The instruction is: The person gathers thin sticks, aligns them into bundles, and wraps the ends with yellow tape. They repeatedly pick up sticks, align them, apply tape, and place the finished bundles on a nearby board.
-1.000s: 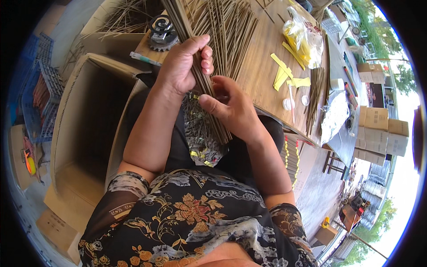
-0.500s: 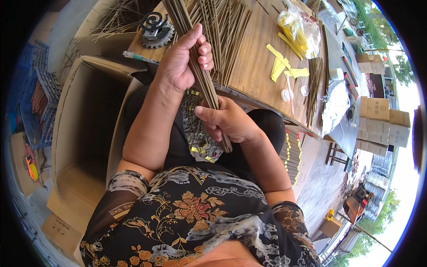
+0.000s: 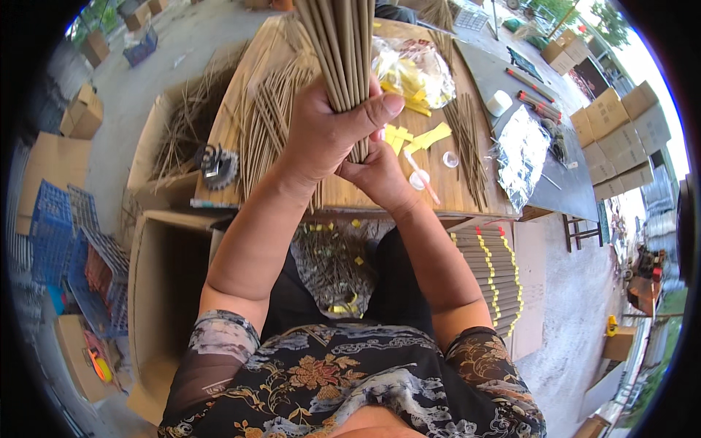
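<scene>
A bundle of thin brown incense sticks [image 3: 342,55] stands nearly upright in front of me, its top running out of view. My left hand [image 3: 320,130] is closed around it, with the thumb laid across the sticks. Just below, my right hand [image 3: 381,177] closes at the bundle's lower end; its fingers are partly hidden. Many loose incense sticks [image 3: 272,109] lie behind my left forearm on the wooden table [image 3: 354,196]. To the right of my hands are yellow paper strips [image 3: 431,136], a small white round dish [image 3: 418,179] and a clear round lid [image 3: 450,159].
A plastic bag with yellow pieces [image 3: 418,69] sits farther back. At the table's left corner stands a black toothed device [image 3: 217,169]. An open cardboard box [image 3: 136,277] and blue crates [image 3: 51,219] are on my left. Yellow-banded bundles [image 3: 485,266] lie low on the right.
Both hands have raised the bundle away from my lap and over the table, turning it from slanted to nearly upright. The right hand is now close beneath the left. My view has shifted too.
</scene>
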A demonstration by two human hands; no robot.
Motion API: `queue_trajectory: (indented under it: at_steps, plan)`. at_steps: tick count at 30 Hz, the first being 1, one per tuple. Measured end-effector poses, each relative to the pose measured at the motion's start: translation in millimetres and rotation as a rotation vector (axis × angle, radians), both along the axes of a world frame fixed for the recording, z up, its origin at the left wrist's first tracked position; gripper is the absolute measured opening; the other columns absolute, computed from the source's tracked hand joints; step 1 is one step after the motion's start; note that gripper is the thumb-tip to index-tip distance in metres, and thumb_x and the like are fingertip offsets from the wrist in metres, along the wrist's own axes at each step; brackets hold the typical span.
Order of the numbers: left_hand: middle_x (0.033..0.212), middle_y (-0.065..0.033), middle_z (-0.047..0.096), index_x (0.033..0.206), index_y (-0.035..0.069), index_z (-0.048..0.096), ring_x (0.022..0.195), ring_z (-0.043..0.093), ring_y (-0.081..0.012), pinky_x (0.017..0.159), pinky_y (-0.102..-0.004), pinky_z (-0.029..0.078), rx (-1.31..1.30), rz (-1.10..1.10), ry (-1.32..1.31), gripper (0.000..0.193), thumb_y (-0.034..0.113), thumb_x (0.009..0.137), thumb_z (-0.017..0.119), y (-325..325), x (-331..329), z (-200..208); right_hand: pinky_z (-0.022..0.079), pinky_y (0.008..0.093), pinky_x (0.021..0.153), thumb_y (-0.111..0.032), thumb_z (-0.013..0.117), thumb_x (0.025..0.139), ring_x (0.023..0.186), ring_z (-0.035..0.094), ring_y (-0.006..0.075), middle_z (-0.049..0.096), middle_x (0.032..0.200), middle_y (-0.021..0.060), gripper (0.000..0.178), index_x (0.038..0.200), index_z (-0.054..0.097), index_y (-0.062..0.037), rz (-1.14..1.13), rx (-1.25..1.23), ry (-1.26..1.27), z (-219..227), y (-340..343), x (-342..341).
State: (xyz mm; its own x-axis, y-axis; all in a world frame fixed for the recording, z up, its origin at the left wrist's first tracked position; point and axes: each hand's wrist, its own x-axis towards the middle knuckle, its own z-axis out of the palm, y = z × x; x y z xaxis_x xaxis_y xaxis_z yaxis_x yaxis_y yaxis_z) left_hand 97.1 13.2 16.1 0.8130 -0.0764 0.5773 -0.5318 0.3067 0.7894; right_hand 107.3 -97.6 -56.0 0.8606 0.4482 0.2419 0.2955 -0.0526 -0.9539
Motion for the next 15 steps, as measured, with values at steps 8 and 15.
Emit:
queue_trajectory:
  at_steps: [8,15]
  plan:
    - [0.057,0.0024,0.051,0.071,0.006,0.053,0.050,0.049,-0.0044,0.045,-0.0188,0.040,0.068,0.028,0.224,0.019,0.017,0.076,0.068,-27.3,28.0,-44.2,0.045,0.0273,0.075,-0.016,0.066,0.075,0.083,0.056,0.0125,0.061,0.086,0.0086,0.031,0.099,0.054,0.0002,-0.028,0.097,0.118,-38.1,-15.2,17.3]
    - [0.058,0.0008,0.047,0.070,0.007,0.048,0.049,0.045,-0.0072,0.046,-0.0200,0.039,-0.051,0.092,0.213,0.022,0.020,0.081,0.062,-30.8,21.8,-40.2,0.046,0.0254,0.064,-0.021,0.067,0.077,0.071,0.056,0.0111,0.060,0.077,0.0049,0.029,0.094,0.053,-0.0014,0.084,0.076,0.052,-42.9,-18.5,15.6]
